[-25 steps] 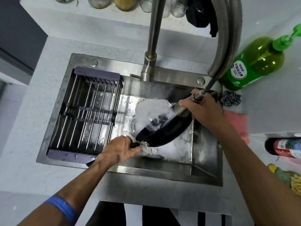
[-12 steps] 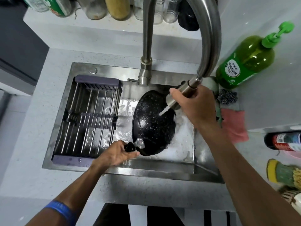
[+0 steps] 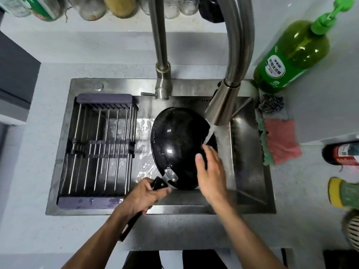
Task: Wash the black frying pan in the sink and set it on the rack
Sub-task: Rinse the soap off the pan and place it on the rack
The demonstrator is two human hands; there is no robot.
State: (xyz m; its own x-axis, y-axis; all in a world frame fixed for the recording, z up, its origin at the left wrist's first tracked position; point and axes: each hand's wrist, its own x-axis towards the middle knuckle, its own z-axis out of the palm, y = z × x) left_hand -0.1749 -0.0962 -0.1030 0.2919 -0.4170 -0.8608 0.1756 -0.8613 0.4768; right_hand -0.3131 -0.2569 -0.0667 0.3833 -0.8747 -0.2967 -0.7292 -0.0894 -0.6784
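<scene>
A: Black and glossy, the frying pan (image 3: 178, 144) sits tilted in the right half of the sink (image 3: 250, 171), and no suds show on it. My left hand (image 3: 142, 196) has its grip clamped round the pan's handle (image 3: 158, 185) at the near edge. My right hand (image 3: 210, 171) has its fingers straight and apart, resting flat against the pan's right rim, where the stream from the faucet head (image 3: 220, 105) lands.

B: So which step is that?

A: Rinsing, I'd judge, and close to done. Next the pan has to lift by the handle, drain, and travel left onto the rack (image 3: 101, 148), which spans the left half of the sink.

B: Anything in the way?

A: The faucet head hangs low over the pan's far right edge, so I'd draw the pan near and left before raising it. The water is running too. On the bench to the right lie a pink cloth (image 3: 281, 140), a dark scourer (image 3: 271, 103) and a green soap bottle (image 3: 291, 55), all well apart from that path. The rack's bars look bare.
</scene>
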